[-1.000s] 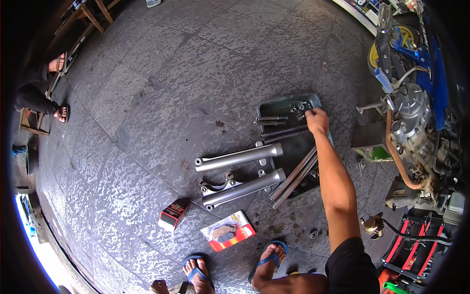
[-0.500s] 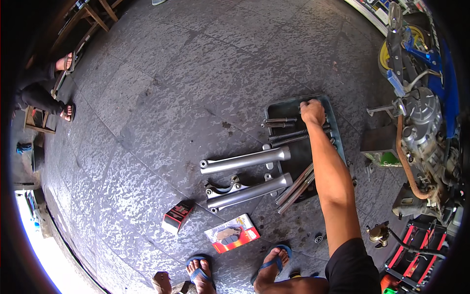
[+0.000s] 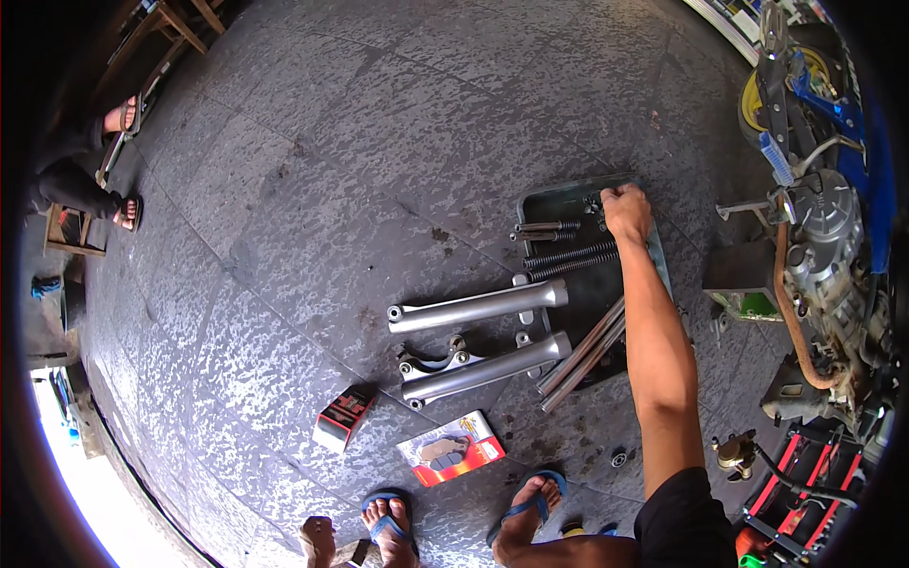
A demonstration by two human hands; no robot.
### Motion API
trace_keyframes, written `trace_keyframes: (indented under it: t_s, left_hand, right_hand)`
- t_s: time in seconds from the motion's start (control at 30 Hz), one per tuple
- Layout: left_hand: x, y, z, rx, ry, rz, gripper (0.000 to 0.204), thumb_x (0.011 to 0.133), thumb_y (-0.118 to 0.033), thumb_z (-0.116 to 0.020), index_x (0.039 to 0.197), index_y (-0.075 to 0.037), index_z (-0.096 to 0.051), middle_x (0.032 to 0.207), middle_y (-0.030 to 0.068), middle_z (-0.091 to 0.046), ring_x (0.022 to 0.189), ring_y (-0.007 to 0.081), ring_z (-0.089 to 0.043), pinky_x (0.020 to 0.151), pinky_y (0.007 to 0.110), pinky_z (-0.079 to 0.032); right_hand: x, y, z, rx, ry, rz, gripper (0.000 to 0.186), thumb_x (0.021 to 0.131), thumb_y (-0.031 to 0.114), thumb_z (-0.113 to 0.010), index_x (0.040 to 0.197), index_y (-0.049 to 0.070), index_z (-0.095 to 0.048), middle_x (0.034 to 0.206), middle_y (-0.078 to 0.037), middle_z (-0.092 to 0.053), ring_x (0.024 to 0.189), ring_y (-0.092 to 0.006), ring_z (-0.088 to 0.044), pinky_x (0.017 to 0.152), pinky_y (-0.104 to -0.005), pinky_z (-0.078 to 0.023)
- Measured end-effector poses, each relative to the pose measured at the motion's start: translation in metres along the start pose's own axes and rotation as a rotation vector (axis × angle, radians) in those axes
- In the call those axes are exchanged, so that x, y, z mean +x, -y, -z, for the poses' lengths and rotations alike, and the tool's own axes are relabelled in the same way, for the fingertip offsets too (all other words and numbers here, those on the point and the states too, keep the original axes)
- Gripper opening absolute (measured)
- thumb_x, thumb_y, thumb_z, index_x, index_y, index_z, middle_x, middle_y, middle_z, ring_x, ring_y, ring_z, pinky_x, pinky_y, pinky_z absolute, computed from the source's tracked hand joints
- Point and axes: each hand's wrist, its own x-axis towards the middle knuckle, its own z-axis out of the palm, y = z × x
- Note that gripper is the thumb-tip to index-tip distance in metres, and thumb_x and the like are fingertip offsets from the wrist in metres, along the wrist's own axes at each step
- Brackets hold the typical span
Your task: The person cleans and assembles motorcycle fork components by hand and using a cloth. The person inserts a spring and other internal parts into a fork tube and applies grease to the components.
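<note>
Head view: your right hand hangs, fingers curled (I cannot tell whether they grip anything), over the dark grey-green rectangular tray, beside small silvery metal parts inside its far end.

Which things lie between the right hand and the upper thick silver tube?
In the head view, two dark coil springs lie between the right hand and the upper thick silver tube.
</note>
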Motion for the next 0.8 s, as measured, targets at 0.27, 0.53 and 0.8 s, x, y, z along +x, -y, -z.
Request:
trace_keyframes:
  t_s: [0.27, 0.53, 0.8]
  left_hand:
    - [-0.003, -0.003, 0.001, 0.013, 0.015, 0.014, 0.023, 0.088, -0.019, -0.063, 0.077, 0.000, -0.065, 0.060, 0.0089, -0.066, 0.053, 0.0157, -0.064, 0.053, 0.031, -0.050]
    - [-0.011, -0.003, 0.000, -0.006, 0.076, 0.146, 0.021, 0.088, -0.019, -0.063, 0.076, -0.002, -0.065, 0.059, 0.0075, -0.065, 0.053, 0.0155, -0.063, 0.050, 0.031, -0.047]
    - [-0.006, -0.008, -0.001, 0.021, 0.109, 0.131, 0.021, 0.087, -0.020, -0.063, 0.082, -0.001, -0.069, 0.063, 0.0090, -0.069, 0.056, 0.0155, -0.066, 0.053, 0.031, -0.050]
  right_hand:
    - [-0.004, 0.004, 0.013, 0.181, 0.118, 0.031, 0.032, 0.088, 0.031, -0.067, 0.111, 0.009, -0.069, 0.109, -0.018, -0.073, 0.105, -0.0373, -0.068, 0.088, -0.0461, -0.054]
    - [-0.014, 0.008, 0.002, -0.178, 0.112, 0.173, 0.020, 0.092, 0.026, -0.064, 0.110, 0.021, -0.073, 0.115, -0.010, -0.072, 0.113, -0.0340, -0.064, 0.097, -0.0455, -0.048]
    - [-0.019, 0.034, -0.009, -0.263, 0.066, -0.052, 0.026, 0.091, 0.037, -0.067, 0.110, 0.021, -0.075, 0.117, -0.005, -0.072, 0.121, -0.0306, -0.058, 0.102, -0.0455, -0.041]
